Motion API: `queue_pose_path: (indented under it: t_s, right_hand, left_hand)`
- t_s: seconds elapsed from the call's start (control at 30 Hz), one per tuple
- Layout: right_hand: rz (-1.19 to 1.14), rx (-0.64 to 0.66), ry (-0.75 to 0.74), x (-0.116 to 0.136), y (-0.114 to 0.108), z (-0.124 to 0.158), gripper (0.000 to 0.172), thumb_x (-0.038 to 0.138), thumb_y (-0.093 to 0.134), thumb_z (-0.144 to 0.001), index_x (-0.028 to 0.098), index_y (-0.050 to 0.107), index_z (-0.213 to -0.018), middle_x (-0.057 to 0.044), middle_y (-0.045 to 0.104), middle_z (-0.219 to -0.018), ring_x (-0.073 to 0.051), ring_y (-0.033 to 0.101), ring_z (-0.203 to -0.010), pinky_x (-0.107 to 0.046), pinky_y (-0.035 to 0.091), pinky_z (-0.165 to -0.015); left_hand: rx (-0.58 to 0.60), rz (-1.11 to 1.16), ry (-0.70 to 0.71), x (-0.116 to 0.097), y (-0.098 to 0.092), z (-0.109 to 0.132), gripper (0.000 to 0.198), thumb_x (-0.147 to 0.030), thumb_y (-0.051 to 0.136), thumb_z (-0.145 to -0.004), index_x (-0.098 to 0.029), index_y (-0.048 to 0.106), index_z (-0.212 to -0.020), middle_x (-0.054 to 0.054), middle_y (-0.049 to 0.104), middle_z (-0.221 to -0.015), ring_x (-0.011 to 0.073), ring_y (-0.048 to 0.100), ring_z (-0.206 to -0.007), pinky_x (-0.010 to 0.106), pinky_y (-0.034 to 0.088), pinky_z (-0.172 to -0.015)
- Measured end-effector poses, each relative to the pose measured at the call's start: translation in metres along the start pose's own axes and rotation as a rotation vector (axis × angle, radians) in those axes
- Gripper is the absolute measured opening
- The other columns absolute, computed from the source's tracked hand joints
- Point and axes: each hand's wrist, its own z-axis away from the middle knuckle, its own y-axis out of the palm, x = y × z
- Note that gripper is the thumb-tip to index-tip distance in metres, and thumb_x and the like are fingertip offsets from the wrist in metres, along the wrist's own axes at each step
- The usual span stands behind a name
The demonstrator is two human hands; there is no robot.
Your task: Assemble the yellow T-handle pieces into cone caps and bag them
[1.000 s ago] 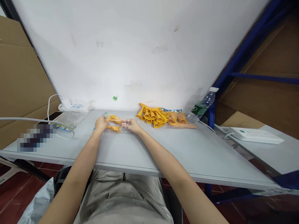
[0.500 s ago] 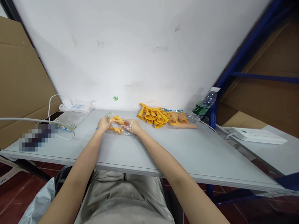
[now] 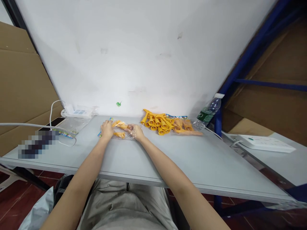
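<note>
A clear plastic bag (image 3: 128, 135) with a colourful printed end lies on the grey table, with yellow horn-shaped plastic pieces (image 3: 119, 134) inside it. My left hand (image 3: 107, 129) is closed over the printed end, its fingers curled on the film. At the opposite end, my right hand (image 3: 136, 131) grips the bag beside one of the pieces; its fingertips are partly hidden by the film. To the right of my hands is a pile of loose yellow horns (image 3: 158, 122). Another filled bag (image 3: 184, 125) of yellow horns touches that pile.
A water bottle (image 3: 209, 109) leans at the back right by a blue frame post (image 3: 218, 123). On the left are a flat plastic bag (image 3: 74, 124), a white power strip (image 3: 81, 112), a phone (image 3: 54, 123) and a white cable (image 3: 28, 125). A white wall stands behind the table (image 3: 144, 163).
The left hand has come down flatter over the bag's printed end. The pieces inside have shifted slightly, and the film over them looks more drawn out. The camera view has tilted up slightly.
</note>
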Motion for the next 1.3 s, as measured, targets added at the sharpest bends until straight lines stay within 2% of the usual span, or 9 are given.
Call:
queue_pose_path:
  t_s: [0.2, 0.33, 0.43, 0.5, 0.7, 0.83, 1.0, 1.13, 1.3]
  right_hand:
    - [-0.235, -0.073, 0.040, -0.015, -0.010, -0.002, 0.026, 0.028, 0.058, -0.083, 0.014, 0.072, -0.101, -0.007, 0.074, -0.092, -0.018, 0.065, -0.078, -0.029, 0.049, -0.077]
    - [-0.140, -0.236, 0.098, -0.019, -0.027, -0.005, 0.028, 0.020, 0.047, -0.085, 0.013, 0.071, -0.098, -0.009, 0.072, -0.093, -0.019, 0.064, -0.080, -0.031, 0.050, -0.080]
    - [0.062, -0.324, 0.038, -0.020, -0.042, -0.009, 0.037, 0.012, 0.039, -0.085, 0.010, 0.067, -0.108, -0.014, 0.068, -0.108, -0.022, 0.062, -0.097, -0.034, 0.046, -0.089]
    - [0.264, -0.274, 0.013, -0.020, -0.050, -0.012, 0.041, 0.006, 0.036, -0.084, 0.010, 0.065, -0.113, -0.016, 0.065, -0.117, -0.024, 0.057, -0.110, -0.036, 0.042, -0.095]
    - [0.764, 0.104, 0.046, -0.017, -0.064, -0.035, 0.043, 0.005, 0.038, -0.084, 0.012, 0.064, -0.118, -0.019, 0.059, -0.129, -0.032, 0.044, -0.126, -0.046, 0.032, -0.100]
    - [0.911, 0.282, 0.134, -0.017, -0.066, -0.057, 0.042, 0.005, 0.041, -0.084, 0.014, 0.067, -0.115, -0.017, 0.062, -0.126, -0.034, 0.043, -0.128, -0.051, 0.028, -0.100]
    - [0.953, 0.324, 0.132, -0.021, -0.066, -0.069, 0.038, 0.004, 0.049, -0.080, 0.018, 0.069, -0.108, -0.014, 0.066, -0.118, -0.033, 0.051, -0.120, -0.052, 0.028, -0.101]
    - [0.868, 0.231, 0.089, -0.027, -0.073, -0.063, 0.043, 0.003, 0.048, -0.079, 0.017, 0.063, -0.116, -0.016, 0.062, -0.122, -0.033, 0.054, -0.115, -0.052, 0.032, -0.098]
    - [0.479, -0.164, 0.107, -0.035, -0.086, -0.061, 0.048, 0.000, 0.037, -0.079, 0.016, 0.054, -0.121, -0.015, 0.057, -0.124, -0.027, 0.055, -0.110, -0.037, 0.042, -0.086]
  left_hand:
    - [0.166, 0.179, 0.263, -0.002, 0.006, 0.000, 0.042, -0.019, 0.038, -0.089, -0.017, 0.060, -0.124, 0.011, 0.053, -0.140, 0.0227, 0.043, -0.134, 0.040, 0.028, -0.116]
    - [0.293, 0.199, 0.243, 0.001, 0.013, -0.003, 0.047, -0.026, 0.032, -0.092, -0.013, 0.055, -0.131, 0.011, 0.043, -0.149, 0.0197, 0.031, -0.143, 0.037, 0.020, -0.120]
    - [0.299, 0.194, 0.221, 0.007, 0.016, -0.006, 0.049, -0.028, 0.031, -0.093, -0.012, 0.052, -0.134, 0.011, 0.039, -0.152, 0.0187, 0.027, -0.145, 0.036, 0.018, -0.120]
    - [0.287, 0.191, 0.210, 0.012, 0.017, -0.008, 0.050, -0.029, 0.031, -0.093, -0.013, 0.051, -0.136, 0.010, 0.038, -0.152, 0.0182, 0.026, -0.145, 0.036, 0.018, -0.120]
    - [0.278, 0.158, 0.187, 0.026, 0.017, -0.013, 0.052, -0.030, 0.029, -0.094, -0.010, 0.049, -0.138, 0.010, 0.036, -0.153, 0.0183, 0.026, -0.145, 0.035, 0.017, -0.121]
    - [0.286, 0.139, 0.195, 0.027, 0.016, -0.012, 0.053, -0.029, 0.029, -0.094, -0.008, 0.048, -0.139, 0.011, 0.035, -0.153, 0.0184, 0.025, -0.145, 0.033, 0.017, -0.121]
    - [0.300, 0.155, 0.188, 0.025, 0.014, -0.012, 0.051, -0.029, 0.032, -0.094, -0.010, 0.049, -0.138, 0.010, 0.035, -0.154, 0.0194, 0.024, -0.146, 0.036, 0.018, -0.121]
    - [0.297, 0.181, 0.186, 0.024, 0.014, -0.012, 0.050, -0.027, 0.031, -0.094, -0.013, 0.050, -0.138, 0.008, 0.035, -0.153, 0.0191, 0.026, -0.145, 0.037, 0.017, -0.122]
    - [0.289, 0.198, 0.192, 0.026, 0.017, -0.013, 0.050, -0.027, 0.032, -0.093, -0.012, 0.051, -0.137, 0.009, 0.035, -0.154, 0.0198, 0.026, -0.145, 0.038, 0.017, -0.121]
